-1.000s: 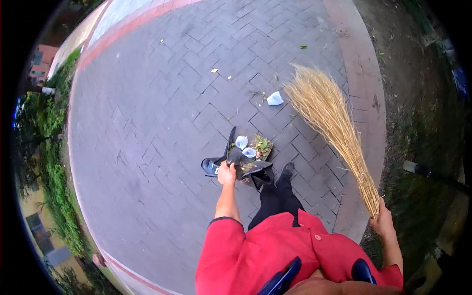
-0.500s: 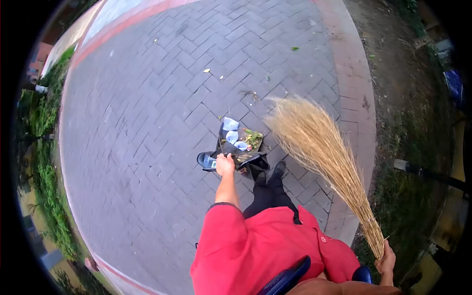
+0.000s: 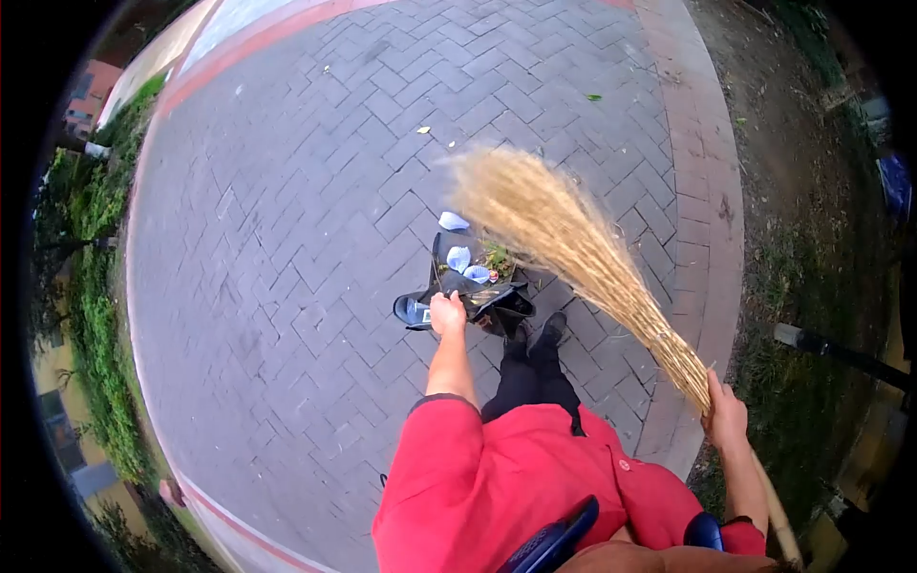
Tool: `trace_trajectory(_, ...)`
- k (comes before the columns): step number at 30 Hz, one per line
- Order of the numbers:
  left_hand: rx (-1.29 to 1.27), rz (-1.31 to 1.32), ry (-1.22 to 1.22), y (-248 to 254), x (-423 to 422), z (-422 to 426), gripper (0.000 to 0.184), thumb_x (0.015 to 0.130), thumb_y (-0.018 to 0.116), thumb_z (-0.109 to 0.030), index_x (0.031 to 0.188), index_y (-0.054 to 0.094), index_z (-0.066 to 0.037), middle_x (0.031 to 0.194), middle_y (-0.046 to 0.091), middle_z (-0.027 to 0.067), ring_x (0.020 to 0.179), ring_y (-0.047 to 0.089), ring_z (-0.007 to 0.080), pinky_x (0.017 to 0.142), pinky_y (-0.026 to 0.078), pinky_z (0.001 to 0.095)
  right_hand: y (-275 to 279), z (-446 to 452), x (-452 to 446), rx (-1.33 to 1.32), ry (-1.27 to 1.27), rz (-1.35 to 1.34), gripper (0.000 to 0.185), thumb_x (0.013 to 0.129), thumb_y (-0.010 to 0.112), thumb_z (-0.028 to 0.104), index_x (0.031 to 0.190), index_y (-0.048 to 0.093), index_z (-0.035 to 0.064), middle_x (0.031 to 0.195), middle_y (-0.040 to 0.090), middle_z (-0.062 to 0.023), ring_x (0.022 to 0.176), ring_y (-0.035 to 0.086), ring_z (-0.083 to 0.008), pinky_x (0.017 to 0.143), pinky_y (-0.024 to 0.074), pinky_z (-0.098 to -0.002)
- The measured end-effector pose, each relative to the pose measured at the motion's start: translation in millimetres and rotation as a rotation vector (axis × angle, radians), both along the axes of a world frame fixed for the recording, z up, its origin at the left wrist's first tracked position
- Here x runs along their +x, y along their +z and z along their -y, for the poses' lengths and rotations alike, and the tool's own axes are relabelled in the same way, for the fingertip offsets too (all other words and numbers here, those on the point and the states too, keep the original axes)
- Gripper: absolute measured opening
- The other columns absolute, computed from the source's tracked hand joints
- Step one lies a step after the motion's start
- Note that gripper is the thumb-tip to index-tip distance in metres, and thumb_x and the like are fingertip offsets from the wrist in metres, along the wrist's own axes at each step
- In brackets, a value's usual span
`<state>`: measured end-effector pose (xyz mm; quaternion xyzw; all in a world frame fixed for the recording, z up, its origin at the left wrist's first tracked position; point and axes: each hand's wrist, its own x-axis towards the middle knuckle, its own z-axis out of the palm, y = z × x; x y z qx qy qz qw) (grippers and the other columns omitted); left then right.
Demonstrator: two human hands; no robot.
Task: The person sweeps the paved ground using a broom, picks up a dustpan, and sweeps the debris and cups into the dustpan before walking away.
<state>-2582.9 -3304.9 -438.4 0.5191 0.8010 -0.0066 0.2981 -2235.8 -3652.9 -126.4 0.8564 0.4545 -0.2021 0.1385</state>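
In the head view, my right hand [image 3: 726,417] is wrapped round the lower end of the bristle bundle of a straw broom [image 3: 592,258]. Its stick runs down behind my forearm, and the blurred, fanned-out tip hangs over the paving beside the dustpan. My left hand [image 3: 447,312] is closed at the near side of a black dustpan [image 3: 442,246]; the grip itself is mostly hidden. Inside the dustpan lie crumpled blue-and-white cups [image 3: 458,259] and leafy green debris [image 3: 496,256]. Another blue-and-white piece [image 3: 453,222] shows at its far edge.
Grey herringbone paving [image 3: 287,239] spreads ahead, bordered by a reddish brick strip [image 3: 702,181] on the right. A few leaves [image 3: 423,130] lie scattered on it. Dark shoes [image 3: 552,329] stand just behind the dustpan. Soil, grass and a post [image 3: 831,353] are at the right, bushes at the left.
My right hand has moved up and left, swinging the broom tip left toward the dustpan's far edge. One blue-and-white piece has shifted to that edge. My left hand stays closed at the dustpan.
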Motion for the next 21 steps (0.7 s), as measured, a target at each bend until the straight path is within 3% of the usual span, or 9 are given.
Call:
trace_trajectory(5,0.035,-0.031,0.028,0,4,-2,0.032,0.077,0.064,-0.034,0.094,0.061,-0.007,0.096,0.063,0.0126,0.091,0.06,0.0311,0.074,0.048,0.0423,49,-21,-4,-0.157,0.192,0.049,0.079,0.054,0.066,0.001,0.128,0.041,0.0169,0.087,0.054,-0.0135,0.068,0.058,-0.0351,0.06,0.0482,-0.0419)
trace_trajectory(8,0.179,0.022,-0.12,-95,-20,7,0.031,0.077,0.064,-0.034,0.094,0.061,-0.007,0.094,0.064,0.0124,0.091,0.061,0.031,0.074,0.048,0.0426,89,11,4,-0.196,0.161,0.05,0.081,0.052,0.067,0.001,0.127,0.042,0.017,0.088,0.055,-0.013,0.07,0.058,-0.035,0.06,0.048,-0.0415)
trace_trajectory(11,0.262,-0.015,-0.18,-96,-25,17,0.031,0.078,0.063,-0.034,0.095,0.06,-0.008,0.095,0.064,0.0129,0.091,0.06,0.0312,0.074,0.048,0.0428,131,52,13,-0.139,0.13,0.11,0.08,0.049,0.069,0.003,0.124,0.046,0.0159,0.089,0.056,-0.0125,0.07,0.055,-0.0337,0.06,0.0466,-0.0404)
trace_trajectory(13,0.23,-0.014,-0.131,-74,-24,24,0.032,0.078,0.063,-0.034,0.097,0.059,-0.008,0.095,0.064,0.0136,0.09,0.06,0.0323,0.073,0.048,0.0433,150,79,18,-0.065,0.135,0.147,0.076,0.047,0.071,0.005,0.119,0.051,0.0117,0.083,0.056,-0.0114,0.065,0.054,-0.0291,0.055,0.0437,-0.0368)
trace_trajectory(14,0.214,-0.014,-0.107,-63,-23,28,0.033,0.078,0.062,-0.034,0.097,0.058,-0.008,0.094,0.063,0.0139,0.09,0.06,0.0328,0.073,0.048,0.0435,152,91,19,-0.011,-0.063,0.039,0.074,0.048,0.071,0.006,0.119,0.051,0.0108,0.083,0.056,-0.0104,0.065,0.054,-0.0273,0.055,0.0433,-0.0357)
trace_trajectory(15,0.132,0.015,-0.017,-17,-19,30,0.033,0.078,0.062,-0.034,0.097,0.058,-0.007,0.094,0.064,0.0141,0.089,0.06,0.0332,0.073,0.048,0.0437,153,102,20,0.043,-0.261,-0.071,0.072,0.05,0.071,0.006,0.119,0.051,0.0099,0.082,0.057,-0.0095,0.065,0.054,-0.0255,0.054,0.0429,-0.0346)
trace_trajectory(16,0.05,0.043,0.069,8,-17,32,0.033,0.078,0.062,-0.033,0.097,0.058,-0.007,0.094,0.064,0.0143,0.089,0.06,0.0335,0.073,0.048,0.0438,151,102,14,0.075,-0.293,-0.155,0.07,0.053,0.071,0.007,0.12,0.05,0.0081,0.084,0.058,-0.0084,0.067,0.055,-0.0226,0.057,0.0442,-0.0332)
trace_trajectory(18,0.097,0.121,0.099,9,-37,55,0.029,0.079,0.058,-0.032,0.096,0.061,-0.009,0.092,0.064,0.0155,0.086,0.06,0.0345,0.074,0.046,0.0425,147,100,3,0.134,-0.363,-0.323,0.066,0.06,0.071,0.009,0.121,0.047,0.0044,0.088,0.059,-0.0062,0.071,0.057,-0.0168,0.061,0.0467,-0.0305)
trace_trajectory(21,0.228,0.244,0.056,20,-77,105,0.029,0.079,0.059,-0.027,0.102,0.06,-0.01,0.092,0.064,0.0149,0.086,0.06,0.0332,0.075,0.046,0.0398,116,76,-18,0.15,-0.316,-0.564,0.069,0.064,0.071,0.011,0.126,0.042,0.0025,0.089,0.06,-0.0061,0.077,0.058,-0.0158,0.068,0.0479,-0.0287)
